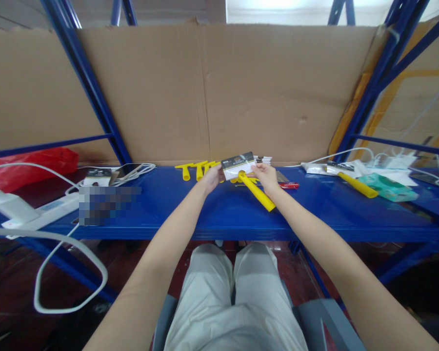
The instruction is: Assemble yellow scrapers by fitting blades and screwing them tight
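Observation:
Above the blue bench, a black-and-white printed card is held level between both hands. My left hand is closed on its left edge, and my right hand grips the right edge. A yellow tool's long round handle passes through an opening in the card's lower part and points down to the right. The tool's far end is hidden behind the card. Several yellow T-shaped tools lie in a row just left of the card. More yellow parts and a red pen-like object lie behind and beside my right hand.
On the right are another yellow handle, a green packet and white cables. A white power strip, a red plastic bag and a card pack occupy the left. A cardboard sheet stands behind the bench.

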The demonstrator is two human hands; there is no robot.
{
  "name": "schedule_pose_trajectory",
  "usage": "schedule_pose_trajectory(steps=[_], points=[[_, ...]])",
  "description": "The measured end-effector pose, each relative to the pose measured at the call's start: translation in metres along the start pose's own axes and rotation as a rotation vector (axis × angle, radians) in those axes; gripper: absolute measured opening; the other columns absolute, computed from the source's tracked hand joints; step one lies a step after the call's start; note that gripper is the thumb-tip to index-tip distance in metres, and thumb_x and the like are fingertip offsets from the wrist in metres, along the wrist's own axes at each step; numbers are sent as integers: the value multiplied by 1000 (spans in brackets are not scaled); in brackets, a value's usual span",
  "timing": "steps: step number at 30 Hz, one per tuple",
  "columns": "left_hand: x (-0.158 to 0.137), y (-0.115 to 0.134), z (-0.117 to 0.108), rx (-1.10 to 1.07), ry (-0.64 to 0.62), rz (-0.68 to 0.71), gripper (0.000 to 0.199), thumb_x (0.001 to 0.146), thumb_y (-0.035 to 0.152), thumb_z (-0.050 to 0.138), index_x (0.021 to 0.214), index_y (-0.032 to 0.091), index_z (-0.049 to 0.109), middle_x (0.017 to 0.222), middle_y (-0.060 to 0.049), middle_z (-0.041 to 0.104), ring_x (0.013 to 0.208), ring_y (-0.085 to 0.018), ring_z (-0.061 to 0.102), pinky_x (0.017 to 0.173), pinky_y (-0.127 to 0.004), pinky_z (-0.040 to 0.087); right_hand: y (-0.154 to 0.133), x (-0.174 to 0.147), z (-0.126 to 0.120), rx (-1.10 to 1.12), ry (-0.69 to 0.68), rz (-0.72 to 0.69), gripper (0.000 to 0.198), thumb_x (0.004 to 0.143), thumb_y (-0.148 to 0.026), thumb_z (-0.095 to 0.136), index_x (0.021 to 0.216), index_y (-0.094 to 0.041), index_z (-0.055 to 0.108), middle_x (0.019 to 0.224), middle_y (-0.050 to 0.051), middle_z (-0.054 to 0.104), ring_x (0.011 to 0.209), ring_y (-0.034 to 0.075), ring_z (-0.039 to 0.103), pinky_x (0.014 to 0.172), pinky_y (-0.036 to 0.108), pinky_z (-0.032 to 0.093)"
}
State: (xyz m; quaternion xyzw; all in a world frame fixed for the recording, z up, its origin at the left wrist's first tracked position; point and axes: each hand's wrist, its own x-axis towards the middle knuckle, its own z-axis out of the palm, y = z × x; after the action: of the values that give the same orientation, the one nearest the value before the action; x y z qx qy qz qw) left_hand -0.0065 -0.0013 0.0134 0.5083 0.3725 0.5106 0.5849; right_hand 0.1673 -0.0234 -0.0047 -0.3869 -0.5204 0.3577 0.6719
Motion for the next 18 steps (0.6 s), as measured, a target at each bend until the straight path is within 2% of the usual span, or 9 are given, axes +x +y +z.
schedule_pose_trajectory(steps=[5, 8, 10, 13, 15, 18], points=[[1, 1, -4, 95, -62, 2, 60, 91, 58, 24, 98, 16, 67, 92, -12, 71, 88, -24, 64, 74, -35, 47, -1, 0, -2, -3, 9, -1, 15, 72, -26, 69, 68, -18, 57, 71, 0, 68, 66, 16, 68, 69, 32, 60], [1, 0, -5, 153, -84, 54, 63, 87, 65, 30, 97, 16, 68, 96, -12, 71, 94, -25, 63, 78, -35, 46, 0, 0, -3, -4, 15, -13, 14, 71, -27, 69, 69, -18, 59, 72, 0, 68, 66, 15, 68, 69, 31, 60], [2, -3, -6, 205, -73, 93, 52, 80, 62, 50, 95, 16, 69, 96, -11, 71, 95, -24, 62, 80, -34, 45, 1, 1, -3, -5, 20, -10, 14, 71, -27, 69, 69, -18, 59, 72, 0, 68, 67, 15, 68, 69, 31, 60], [5, -8, -9, 275, -80, 123, 40, 65, 42, 75, 94, 15, 69, 95, -9, 71, 92, -22, 62, 80, -32, 45, 2, 1, -2, 2, 26, 12, 12, 72, -24, 69, 68, -17, 60, 71, -1, 68, 68, 15, 68, 68, 31, 61], [7, -10, -13, 297, -95, 122, 40, 60, 34, 79, 95, 15, 69, 95, -9, 71, 88, -21, 63, 79, -32, 46, 1, 1, -2, 10, 32, 24, 10, 72, -21, 67, 68, -17, 60, 70, -1, 68, 67, 14, 68, 68, 30, 61], [9, -12, -17, 308, -91, 116, 36, 62, 29, 77, 95, 15, 70, 96, -9, 71, 85, -19, 63, 78, -32, 46, 0, 0, -1, 20, 42, 40, 9, 73, -18, 66, 67, -17, 60, 69, -1, 68, 67, 14, 68, 69, 30, 61]])
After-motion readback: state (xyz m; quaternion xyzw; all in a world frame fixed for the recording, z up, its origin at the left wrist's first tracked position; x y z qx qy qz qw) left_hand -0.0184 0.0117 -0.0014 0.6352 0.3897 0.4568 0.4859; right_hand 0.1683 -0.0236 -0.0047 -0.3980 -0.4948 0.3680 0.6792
